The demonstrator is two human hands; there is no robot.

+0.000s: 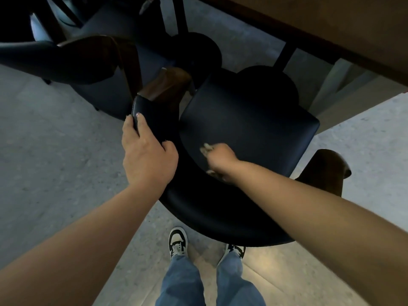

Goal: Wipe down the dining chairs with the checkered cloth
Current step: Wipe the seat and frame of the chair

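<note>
I look down on a dark navy dining chair (249, 120) with a curved padded backrest (220, 217) and brown wooden arm ends. My left hand (148, 155) grips the left end of the backrest, fingers wrapped over its top edge. My right hand (220, 160) reaches over the backrest and sits low on the rear of the seat, blurred by motion. Pale bits of the checkered cloth (206, 148) stick out at its fingertips and near the wrist; the hand hides the rest of it.
A second navy chair (66, 60) stands close on the left, its wooden arm almost touching this one. A wooden table (331, 25) with dark legs (287, 56) overhangs at the top right. My feet (177, 240) stand on grey floor behind the chair.
</note>
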